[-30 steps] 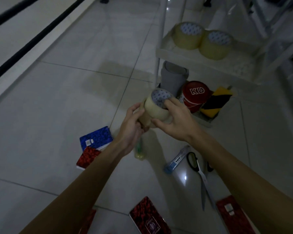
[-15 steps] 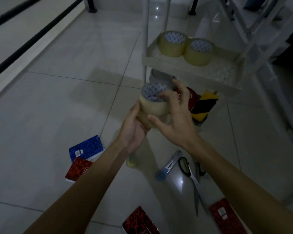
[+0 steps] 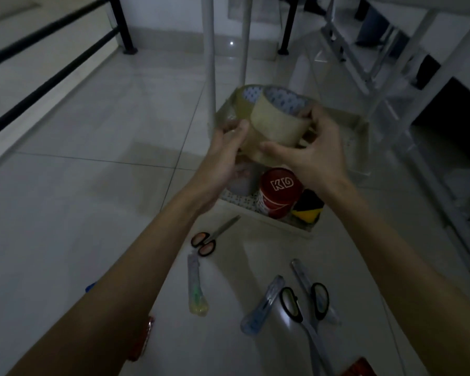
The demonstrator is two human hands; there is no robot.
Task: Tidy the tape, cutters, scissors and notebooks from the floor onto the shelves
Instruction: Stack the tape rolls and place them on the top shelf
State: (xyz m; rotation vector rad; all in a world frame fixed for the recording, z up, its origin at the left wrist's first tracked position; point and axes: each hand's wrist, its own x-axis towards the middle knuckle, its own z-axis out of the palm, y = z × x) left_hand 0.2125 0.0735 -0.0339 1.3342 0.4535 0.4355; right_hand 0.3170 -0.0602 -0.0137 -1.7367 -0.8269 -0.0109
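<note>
Both hands are up over the white shelf unit, and between them sits a roll of clear tape [image 3: 276, 123]; the right hand [image 3: 314, 156] wraps it from the near side, thumb low on the band and fingers curled over the far rim, while the left hand [image 3: 225, 156] presses its thumb and fingers against the roll's left flank, where a second, darker roll [image 3: 251, 153] seems stacked under the first, though the dim light makes that hard to be sure of; the held tape hangs just above the upper shelf tray [image 3: 361, 137], and another clear roll [image 3: 243, 100] stands on that tray right behind it, touching or nearly so; on the lower shelf tray [image 3: 291, 226] stand a red roll marked KG [image 3: 280, 191], a black-and-yellow striped roll [image 3: 308, 206] beside it, and a pale roll [image 3: 242, 180] half hidden by the left wrist; down on the tiled floor [image 3: 92, 185] lie orange-handled scissors [image 3: 209, 237] near the tray's front edge, a cutter with a green blade slide [image 3: 196, 286] just below them, black-handled scissors [image 3: 304, 302] lying across two clear blue cutters [image 3: 263, 305], and the corner of a red notebook [image 3: 360, 369] at the bottom edge; another red notebook [image 3: 144, 337] peeks from under the left forearm
</note>
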